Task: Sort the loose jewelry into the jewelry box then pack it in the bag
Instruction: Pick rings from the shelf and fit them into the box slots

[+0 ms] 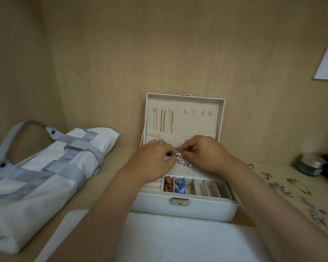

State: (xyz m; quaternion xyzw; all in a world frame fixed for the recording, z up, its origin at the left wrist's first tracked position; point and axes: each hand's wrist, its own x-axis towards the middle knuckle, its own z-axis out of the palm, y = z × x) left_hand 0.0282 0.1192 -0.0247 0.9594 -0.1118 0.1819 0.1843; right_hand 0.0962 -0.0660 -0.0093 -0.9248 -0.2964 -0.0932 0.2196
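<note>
Over the perforated panel at the rear of the tray, left hand [155, 157] and right hand [204, 154] meet knuckles-up, wrists level, fingers curled inward. Both pinch a small beaded piece [184, 163] of pearl-like beads and dark red stones, which touches the panel. Fingertips are mostly hidden under the knuckles.

Jewelry box [186, 207]: white, smooth, rectangular, metal clasp at the front. Its lid [214, 118] stands upright against the wooden back wall. The lining is cream fabric, with thin gold chains [162, 121] hanging from the left hooks. Front slots: orange stones [168, 183] at far left, blue pieces [179, 186] in the next.

Forearms cross both box sides.

Left of the box, with a strip of bare shelf [114, 157] between, a white canvas bag [45, 167] with grey webbing straps lies flat. A white towel [178, 239] abuts the box front. To the right, loose jewelry [280, 187], silver and gold, is scattered along the shelf. A grey round tin [310, 164] sits beyond it.
</note>
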